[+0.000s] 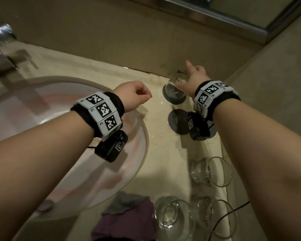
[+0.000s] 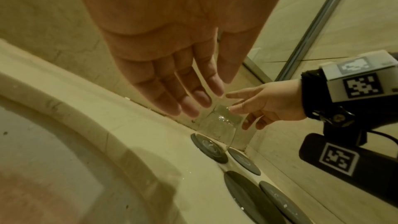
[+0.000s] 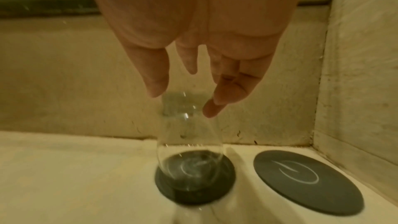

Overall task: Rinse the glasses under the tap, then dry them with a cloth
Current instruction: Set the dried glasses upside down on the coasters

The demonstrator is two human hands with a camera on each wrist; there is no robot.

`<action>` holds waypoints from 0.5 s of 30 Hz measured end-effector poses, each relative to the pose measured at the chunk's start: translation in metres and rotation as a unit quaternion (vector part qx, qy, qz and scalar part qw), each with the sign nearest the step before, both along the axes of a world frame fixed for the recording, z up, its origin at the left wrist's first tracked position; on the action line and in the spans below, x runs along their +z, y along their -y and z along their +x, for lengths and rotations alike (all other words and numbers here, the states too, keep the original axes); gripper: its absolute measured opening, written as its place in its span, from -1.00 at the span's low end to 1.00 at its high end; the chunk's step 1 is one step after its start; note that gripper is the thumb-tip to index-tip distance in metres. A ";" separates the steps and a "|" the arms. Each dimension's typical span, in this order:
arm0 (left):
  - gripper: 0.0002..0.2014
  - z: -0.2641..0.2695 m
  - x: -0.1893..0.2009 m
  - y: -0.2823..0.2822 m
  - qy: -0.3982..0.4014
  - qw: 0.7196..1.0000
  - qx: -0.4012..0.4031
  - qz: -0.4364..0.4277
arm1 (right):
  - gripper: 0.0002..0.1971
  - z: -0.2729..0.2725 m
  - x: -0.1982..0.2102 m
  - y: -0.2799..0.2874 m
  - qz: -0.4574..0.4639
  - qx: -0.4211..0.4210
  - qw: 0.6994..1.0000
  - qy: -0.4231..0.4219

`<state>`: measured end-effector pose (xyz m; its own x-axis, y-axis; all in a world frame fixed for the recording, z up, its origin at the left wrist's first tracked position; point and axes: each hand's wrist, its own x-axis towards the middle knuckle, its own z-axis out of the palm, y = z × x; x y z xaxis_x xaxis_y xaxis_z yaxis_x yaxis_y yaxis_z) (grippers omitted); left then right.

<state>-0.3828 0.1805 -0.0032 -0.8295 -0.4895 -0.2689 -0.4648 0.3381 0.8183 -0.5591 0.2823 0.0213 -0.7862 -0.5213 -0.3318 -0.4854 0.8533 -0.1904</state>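
Note:
A clear glass [image 1: 172,87] [image 3: 189,142] stands upside down on a dark round coaster [image 3: 193,192] near the back wall. My right hand [image 1: 189,79] [image 3: 183,101] is over its upturned base, thumb and fingers spread on either side; I cannot tell whether the tips touch it. My left hand [image 1: 135,94] [image 2: 183,91] hovers over the counter beside the sink with relaxed fingers and holds nothing. Three more glasses [image 1: 210,171] [image 1: 174,218] [image 1: 215,216] lie on their sides at the counter's front right. A purple cloth [image 1: 129,221] lies next to them.
The white sink [image 1: 142,145] fills the left, with the chrome tap [image 1: 3,46] at the far left. A bare second coaster [image 1: 179,122] [image 3: 308,180] lies by the first, and more coasters [image 2: 275,200] sit along the right wall. A black cable [image 1: 233,211] crosses the front right corner.

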 end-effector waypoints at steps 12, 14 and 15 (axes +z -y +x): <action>-0.85 0.059 0.030 -0.102 0.113 0.962 -0.245 -0.040 | -0.59 0.069 0.054 -0.056 -0.035 0.091 0.995 -0.016; -0.74 0.068 0.025 -0.121 0.156 0.945 -0.286 -0.041 | -0.62 0.083 0.055 -0.069 -0.029 0.105 0.994 -0.010; -0.68 0.072 0.022 -0.130 0.174 0.937 -0.300 -0.046 | -0.63 0.089 0.057 -0.075 -0.029 0.108 0.994 -0.008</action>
